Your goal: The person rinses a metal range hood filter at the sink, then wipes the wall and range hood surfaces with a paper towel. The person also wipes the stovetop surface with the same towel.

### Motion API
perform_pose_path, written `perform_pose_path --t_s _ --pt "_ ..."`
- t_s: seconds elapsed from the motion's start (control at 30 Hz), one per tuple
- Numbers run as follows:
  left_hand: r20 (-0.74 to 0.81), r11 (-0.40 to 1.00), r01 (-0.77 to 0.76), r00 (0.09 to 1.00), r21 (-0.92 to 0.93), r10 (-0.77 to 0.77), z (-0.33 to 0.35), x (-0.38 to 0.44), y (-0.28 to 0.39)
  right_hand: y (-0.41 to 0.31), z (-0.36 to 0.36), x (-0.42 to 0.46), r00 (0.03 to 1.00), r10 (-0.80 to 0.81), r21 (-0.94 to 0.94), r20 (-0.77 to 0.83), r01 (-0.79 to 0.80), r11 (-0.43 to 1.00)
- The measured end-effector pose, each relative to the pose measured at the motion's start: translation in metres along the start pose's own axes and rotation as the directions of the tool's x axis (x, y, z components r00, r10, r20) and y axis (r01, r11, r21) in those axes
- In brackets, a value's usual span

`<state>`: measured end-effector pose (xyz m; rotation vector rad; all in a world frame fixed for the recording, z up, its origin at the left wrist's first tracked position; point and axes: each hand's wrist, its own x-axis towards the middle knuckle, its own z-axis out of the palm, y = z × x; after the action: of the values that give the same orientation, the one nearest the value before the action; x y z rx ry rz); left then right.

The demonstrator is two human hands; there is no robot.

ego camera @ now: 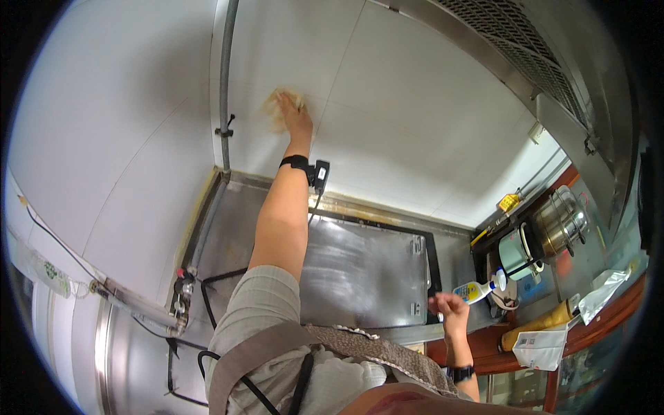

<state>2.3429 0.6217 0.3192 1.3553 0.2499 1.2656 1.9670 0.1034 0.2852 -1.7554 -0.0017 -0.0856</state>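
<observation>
My left arm reaches up to the white wall panel (394, 114). There my left hand (295, 116) presses a yellowish cloth (275, 106) flat on the surface; hand and cloth are blurred. Lower right, my right hand (450, 310) is half curled beside the right edge of a flat stainless steel panel (363, 270). Just beyond its fingers is a white spray bottle (469, 291) with a yellow and blue label. Whether the right hand grips anything, I cannot tell. Smeared wet-looking streaks mark the steel panel below the wall.
A grey pipe (226, 78) climbs the wall corner on the left, with a valve (182, 290) lower down. A range hood (519, 46) overhangs the upper right. Farther right stand a pale green pot (514, 252), a steel pot (563, 220) and a yellow bottle (537, 324).
</observation>
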Motion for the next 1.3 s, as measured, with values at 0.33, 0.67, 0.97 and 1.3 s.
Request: perform_pose_path --t_s 0.33,0.67,0.97,1.3 --pt "0.868 0.171 0.902 0.428 -0.395 -0.251 -0.044 -0.190 0.181 -0.107 0.101 0.141 0.887 -0.375 0.059 0.270 0.373 0.926" --pt "0.804 0.987 0.145 0.579 0.065 -0.137 -0.151 -0.311 0.200 -0.060 0.141 0.203 0.912 0.225 0.608 0.344 -0.399 0.686" --pt "0.184 0.816 0.546 0.796 0.191 -0.576 -0.378 -0.444 0.181 -0.203 0.031 0.502 0.533 -0.725 -0.390 -0.436 0.614 0.686" --pt "0.132 0.814 0.536 0.811 0.225 -0.570 -0.355 -0.425 0.164 -0.303 0.263 0.498 -0.052 -0.957 -0.958 -0.287 0.044 0.285"
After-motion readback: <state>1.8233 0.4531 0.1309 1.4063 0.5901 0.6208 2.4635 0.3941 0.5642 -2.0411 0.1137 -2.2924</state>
